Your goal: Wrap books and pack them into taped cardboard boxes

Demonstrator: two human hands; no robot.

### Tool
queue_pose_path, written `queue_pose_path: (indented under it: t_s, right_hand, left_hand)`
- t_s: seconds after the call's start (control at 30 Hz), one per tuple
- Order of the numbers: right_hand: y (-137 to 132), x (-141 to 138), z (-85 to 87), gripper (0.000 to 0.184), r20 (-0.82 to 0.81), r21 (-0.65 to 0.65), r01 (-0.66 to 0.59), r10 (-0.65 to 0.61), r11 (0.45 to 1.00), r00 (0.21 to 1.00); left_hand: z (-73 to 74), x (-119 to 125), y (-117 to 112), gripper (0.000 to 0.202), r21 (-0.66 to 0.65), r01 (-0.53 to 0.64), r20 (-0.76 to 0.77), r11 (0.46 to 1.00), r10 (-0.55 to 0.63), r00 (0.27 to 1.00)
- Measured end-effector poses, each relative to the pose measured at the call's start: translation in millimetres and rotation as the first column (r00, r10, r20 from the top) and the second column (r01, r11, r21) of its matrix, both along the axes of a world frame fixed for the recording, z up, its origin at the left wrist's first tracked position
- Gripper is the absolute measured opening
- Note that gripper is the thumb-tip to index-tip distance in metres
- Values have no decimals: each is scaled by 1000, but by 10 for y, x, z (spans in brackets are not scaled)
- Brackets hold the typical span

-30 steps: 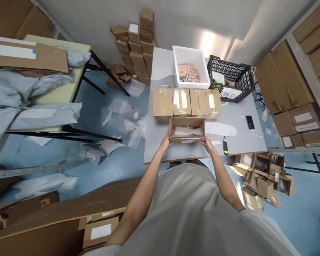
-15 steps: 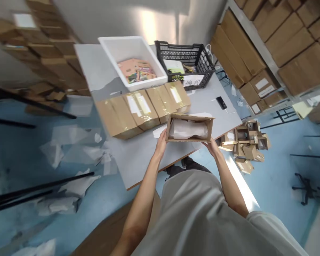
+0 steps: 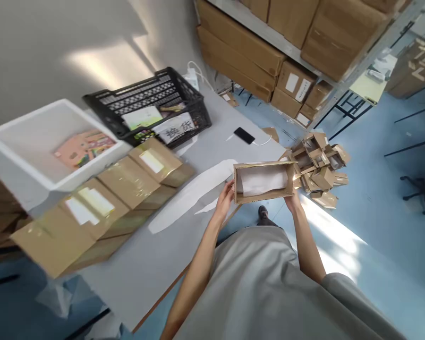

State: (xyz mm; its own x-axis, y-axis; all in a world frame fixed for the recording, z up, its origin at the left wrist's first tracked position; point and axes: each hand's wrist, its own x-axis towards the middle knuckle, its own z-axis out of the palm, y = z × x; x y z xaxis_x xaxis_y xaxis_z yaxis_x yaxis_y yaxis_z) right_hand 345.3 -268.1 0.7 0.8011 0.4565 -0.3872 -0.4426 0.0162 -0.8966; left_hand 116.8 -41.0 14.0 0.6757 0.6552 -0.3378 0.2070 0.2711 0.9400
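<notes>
Between both hands I hold an open cardboard box with white paper lining its inside. My left hand grips its left end, fingers against the side wall. At the right end, my right hand holds the lower corner, its fingers partly hidden behind the box. The box hangs over the table's edge. On the table, beyond my left hand, lies a sheet of white paper. Several taped cardboard boxes stand in a row further left.
A white foam bin and a black plastic crate stand at the table's back. A phone with a cable lies near its far corner. Several opened boxes are heaped on the floor at right, below a shelf of cartons.
My view has turned to the right, so the table and its boxes sit further left. The held box has swung away from the row of taped boxes, past the table edge.
</notes>
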Motion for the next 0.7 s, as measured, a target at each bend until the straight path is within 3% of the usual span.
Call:
queue_pose_path:
  t_s: [0.1,0.2,0.37,0.47,0.57,0.63,0.7]
  right_hand:
    - [-385,706,-43,35,-6,-11,125,-125,992,992]
    - [-895,1433,34,37,2,-34,299,-299,954,954]
    - [-1842,2764,416,50,64,-50,511,-508,858,859]
    - [-2269,3515,714,66,217,79,590,-591,804,777]
    - [-2451,3940,888,66,343,162,594,-609,788,715]
    - [-2423,3968,842,64,359,162,514,-535,842,765]
    - [-2297,3810,650,62,295,141,412,-436,900,850]
  left_hand:
    - [17,871,-281,49,-103,73,13,992,-72,997]
    - [44,1782,-661,45,-169,191,20,967,-191,981]
    - [220,3384,-1601,38,-342,329,107,880,-311,944]
    - [384,4197,-2188,29,-427,391,229,815,-321,919]
    - [424,4604,-2567,33,-376,414,372,829,-274,887]
    - [317,4592,-2654,41,-264,423,387,867,-306,870]
    - [121,4387,-2617,47,-185,409,310,894,-342,887]
